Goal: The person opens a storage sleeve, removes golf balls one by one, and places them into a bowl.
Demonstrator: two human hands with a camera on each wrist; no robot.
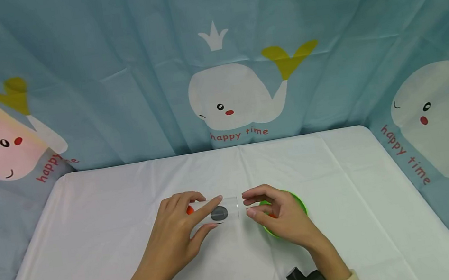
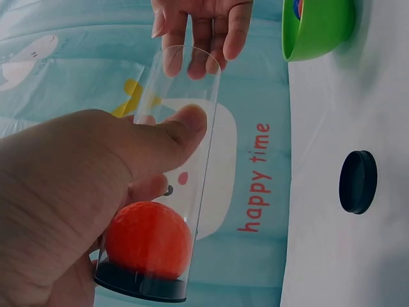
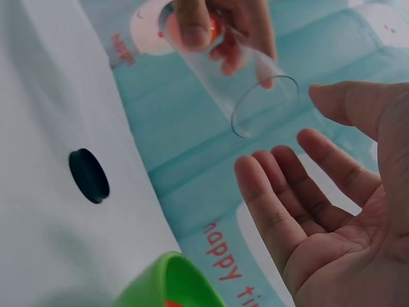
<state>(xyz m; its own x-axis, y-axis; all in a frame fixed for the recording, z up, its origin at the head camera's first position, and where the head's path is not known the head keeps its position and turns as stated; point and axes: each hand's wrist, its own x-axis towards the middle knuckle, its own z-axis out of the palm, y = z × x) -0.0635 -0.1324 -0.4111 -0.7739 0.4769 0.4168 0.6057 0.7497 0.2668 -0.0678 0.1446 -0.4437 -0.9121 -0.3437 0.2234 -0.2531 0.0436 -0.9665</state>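
Observation:
My left hand (image 1: 179, 230) grips a clear plastic tube (image 2: 192, 173), thumb on one side and fingers around the other. An orange-red ball (image 2: 148, 240) lies inside at the end closed by a black cap (image 2: 140, 286). The other end of the tube is uncovered and points toward my right hand (image 1: 284, 215). That hand holds nothing; in the right wrist view its fingers are spread loosely, just off the tube's rim (image 3: 265, 105). A second black cap (image 3: 89, 176) lies loose on the table, seen beneath the tube in the head view.
A green bowl (image 1: 300, 201) stands on the white-covered table (image 1: 350, 237), partly hidden under my right hand; something red shows inside it. Behind the table hangs a blue curtain (image 1: 140, 123) printed with whales.

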